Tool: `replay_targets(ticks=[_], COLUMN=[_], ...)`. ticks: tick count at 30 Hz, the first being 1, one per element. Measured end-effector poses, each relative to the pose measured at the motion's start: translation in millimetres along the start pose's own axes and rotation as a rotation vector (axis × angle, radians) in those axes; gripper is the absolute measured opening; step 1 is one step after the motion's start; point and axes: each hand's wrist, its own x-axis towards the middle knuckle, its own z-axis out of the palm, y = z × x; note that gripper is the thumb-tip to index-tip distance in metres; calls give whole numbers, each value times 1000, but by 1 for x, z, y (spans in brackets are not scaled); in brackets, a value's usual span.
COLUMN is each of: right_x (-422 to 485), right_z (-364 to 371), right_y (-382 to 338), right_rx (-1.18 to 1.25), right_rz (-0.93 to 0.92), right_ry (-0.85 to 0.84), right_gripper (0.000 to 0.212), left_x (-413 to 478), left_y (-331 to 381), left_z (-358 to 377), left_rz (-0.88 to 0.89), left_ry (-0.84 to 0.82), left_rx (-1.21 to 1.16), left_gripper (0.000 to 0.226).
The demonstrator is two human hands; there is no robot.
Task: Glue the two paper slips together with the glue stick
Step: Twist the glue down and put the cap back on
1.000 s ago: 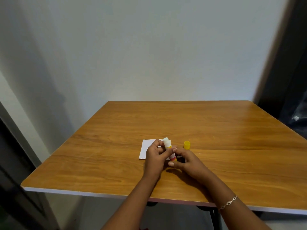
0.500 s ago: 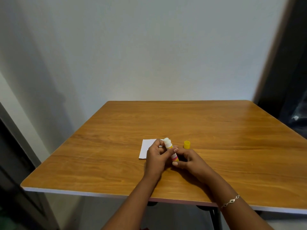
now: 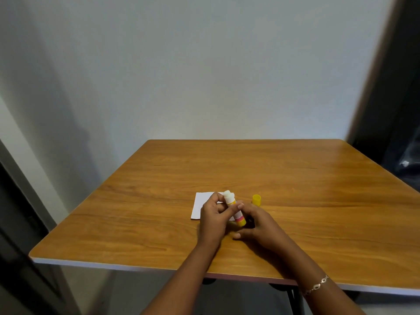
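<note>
An uncapped glue stick (image 3: 236,210) with a yellow and pink body and a white glue tip stands tilted between my hands. My left hand (image 3: 214,218) pinches its upper part just below the tip. My right hand (image 3: 259,226) holds its lower end, thumb on the body. White paper (image 3: 201,204) lies flat on the table behind my left hand, partly hidden by it; I cannot tell one slip from two. The yellow cap (image 3: 256,199) stands on the table just right of the glue tip.
The wooden table (image 3: 295,178) stands against a pale wall. Its front edge runs just below my wrists. A dark doorway or frame lies to the right, and another dark edge to the left.
My right hand has slid slightly down the glue stick, baring more of its yellow base. The white tip shows a little longer. Paper and cap have not moved.
</note>
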Motion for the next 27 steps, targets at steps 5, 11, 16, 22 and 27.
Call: replay_targets(ticks=[5, 11, 16, 22, 27], right_x=[-4, 28, 41, 27, 17], right_z=[-26, -44, -38, -49, -50], right_y=[14, 18, 21, 10, -9], right_rx=[61, -81, -296, -5, -48], right_rz=[158, 268, 252, 93, -38], right_ry=[398, 399, 384, 384, 252], right_gripper=[25, 40, 30, 22, 33], left_x=[2, 1, 0, 0, -1], left_y=[2, 0, 0, 0, 2], left_z=[0, 1, 2, 3, 4], left_rz=[62, 142, 166, 152, 165], left_ry=[66, 92, 68, 64, 52], left_rx=[-48, 139, 228, 263, 295], left_gripper=[16, 16, 19, 16, 15])
